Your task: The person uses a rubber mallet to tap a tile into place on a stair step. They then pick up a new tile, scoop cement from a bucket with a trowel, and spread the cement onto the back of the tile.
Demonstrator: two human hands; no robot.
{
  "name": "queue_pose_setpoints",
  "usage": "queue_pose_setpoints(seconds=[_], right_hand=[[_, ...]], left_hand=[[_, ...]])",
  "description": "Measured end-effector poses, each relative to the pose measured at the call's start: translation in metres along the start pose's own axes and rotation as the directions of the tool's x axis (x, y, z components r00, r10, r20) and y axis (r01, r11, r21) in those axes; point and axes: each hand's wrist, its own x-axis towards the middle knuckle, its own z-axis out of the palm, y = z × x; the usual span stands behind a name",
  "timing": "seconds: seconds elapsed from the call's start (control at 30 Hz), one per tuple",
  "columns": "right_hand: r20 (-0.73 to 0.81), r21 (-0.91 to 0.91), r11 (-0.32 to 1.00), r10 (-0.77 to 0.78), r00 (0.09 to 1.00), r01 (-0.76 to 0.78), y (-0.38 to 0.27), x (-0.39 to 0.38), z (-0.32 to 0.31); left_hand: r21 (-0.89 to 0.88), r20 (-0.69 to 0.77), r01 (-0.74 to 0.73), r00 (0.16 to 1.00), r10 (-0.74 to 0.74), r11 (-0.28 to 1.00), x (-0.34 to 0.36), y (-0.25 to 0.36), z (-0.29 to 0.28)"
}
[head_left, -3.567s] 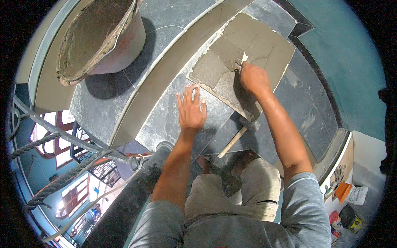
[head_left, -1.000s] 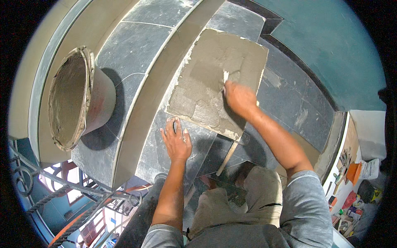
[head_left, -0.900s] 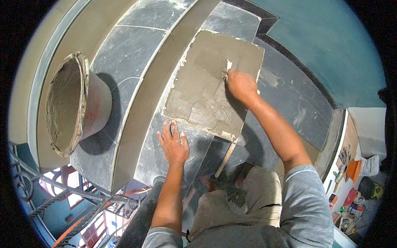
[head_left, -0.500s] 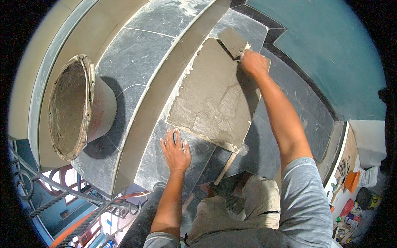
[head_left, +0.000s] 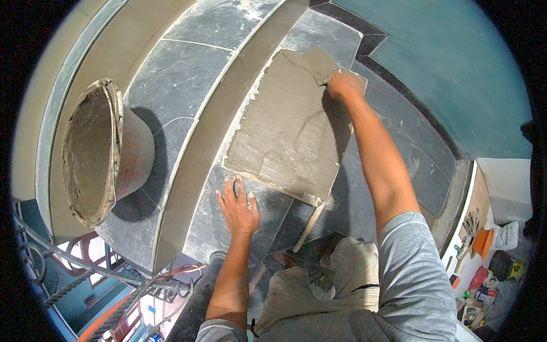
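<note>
A patch of wet grey mortar [head_left: 285,137] covers a dark stone step [head_left: 216,222]. My right hand [head_left: 343,85] is stretched out to the patch's far corner, fingers closed on a small trowel that the hand almost fully hides. Smear marks run across the mortar below it. My left hand [head_left: 238,200] lies flat with fingers spread on the bare dark tile, just at the patch's near left corner. It holds nothing.
A mortar-caked bucket [head_left: 117,114] stands on the upper step at left. A wooden tool handle [head_left: 307,228] lies on the step near my knees. A metal railing [head_left: 85,273] runs at lower left. A teal wall [head_left: 456,68] rises at right, with tools and clutter [head_left: 484,251] below.
My right hand has swept the trowel from the middle of the mortar patch up to its far corner. My left hand has stayed flat on the tile.
</note>
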Motion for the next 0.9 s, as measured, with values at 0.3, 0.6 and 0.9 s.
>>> queue_pose_setpoints(seconds=[0.3,0.6,0.9], right_hand=[[-0.027,0.068,0.991,0.119,0.993,-0.117,0.059,-0.027,0.015],[0.068,0.227,0.948,0.213,0.975,-0.223,0.127,-0.063,0.028],[-0.051,0.284,0.958,0.059,0.997,-0.042,0.125,-0.056,0.023]], left_hand=[[0.004,-0.042,-0.031,0.999,0.031,1.000,-0.001,0.002,-0.001],[0.027,-0.009,-0.040,0.999,0.040,0.999,-0.001,0.002,-0.001],[0.051,0.001,-0.039,0.999,0.039,0.998,0.000,0.003,-0.002]])
